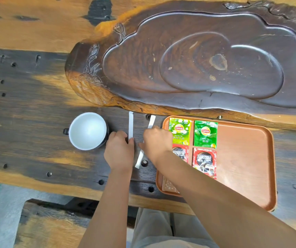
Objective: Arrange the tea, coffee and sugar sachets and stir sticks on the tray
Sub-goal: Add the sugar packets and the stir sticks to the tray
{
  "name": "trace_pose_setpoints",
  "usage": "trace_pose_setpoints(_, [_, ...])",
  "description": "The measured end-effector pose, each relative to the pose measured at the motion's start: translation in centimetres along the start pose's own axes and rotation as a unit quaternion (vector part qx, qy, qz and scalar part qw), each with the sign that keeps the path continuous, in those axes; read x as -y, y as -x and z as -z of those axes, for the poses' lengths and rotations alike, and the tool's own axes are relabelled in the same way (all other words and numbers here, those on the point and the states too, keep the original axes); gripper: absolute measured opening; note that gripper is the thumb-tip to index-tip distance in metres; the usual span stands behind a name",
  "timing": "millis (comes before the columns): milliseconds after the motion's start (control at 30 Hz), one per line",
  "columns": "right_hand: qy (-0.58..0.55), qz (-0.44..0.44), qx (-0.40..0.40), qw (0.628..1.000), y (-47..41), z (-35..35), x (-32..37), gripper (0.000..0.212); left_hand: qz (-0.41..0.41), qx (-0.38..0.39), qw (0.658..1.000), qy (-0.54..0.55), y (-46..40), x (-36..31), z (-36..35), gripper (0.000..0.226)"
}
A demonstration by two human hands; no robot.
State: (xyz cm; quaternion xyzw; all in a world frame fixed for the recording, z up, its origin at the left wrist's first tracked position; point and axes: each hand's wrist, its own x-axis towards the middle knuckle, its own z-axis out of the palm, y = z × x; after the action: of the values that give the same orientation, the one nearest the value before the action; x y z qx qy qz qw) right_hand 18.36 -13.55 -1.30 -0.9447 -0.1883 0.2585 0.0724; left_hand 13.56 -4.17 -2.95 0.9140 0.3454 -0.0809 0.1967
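Observation:
An orange-brown tray (242, 158) lies on the table at the right. In its left part sit two green Lipton tea sachets (205, 134) and, below them, two red Nescafe coffee sachets (204, 162). A pale sachet (168, 187) lies at the tray's near left corner, partly under my right arm. Left of the tray, two white paper-wrapped stir sticks lie on the table. My left hand (119, 151) pinches the lower end of the left stick (131, 125). My right hand (156, 143) covers the middle of the right stick (151, 121) and grips it.
A white cup (88, 130) stands left of my hands. A large carved dark wooden tea tray (197, 68) fills the table behind. The wooden table (27, 108) has several round holes. Its near edge runs just under my forearms.

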Motion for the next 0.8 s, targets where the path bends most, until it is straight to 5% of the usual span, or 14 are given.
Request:
trace_pose_setpoints(267, [-0.054, -0.066, 0.006, 0.996, 0.3, 0.0, 0.0, 0.017, 0.048, 0.012, 0.997, 0.067, -0.3, 0.5, -0.3, 0.017])
trace_pose_setpoints(567, [-0.096, -0.085, 0.002, 0.992, 1.0, 0.5, 0.1, 0.012, 0.008, 0.026, 1.0, 0.011, -0.1, -0.1, 0.6, 0.021])
trace_pose_setpoints(800, [-0.344, -0.131, -0.048, 0.929, 2.1, -0.5, -1.3, 0.013, -0.019, 0.04, 0.999, 0.009, 0.4, -0.1, 0.4, 0.017])
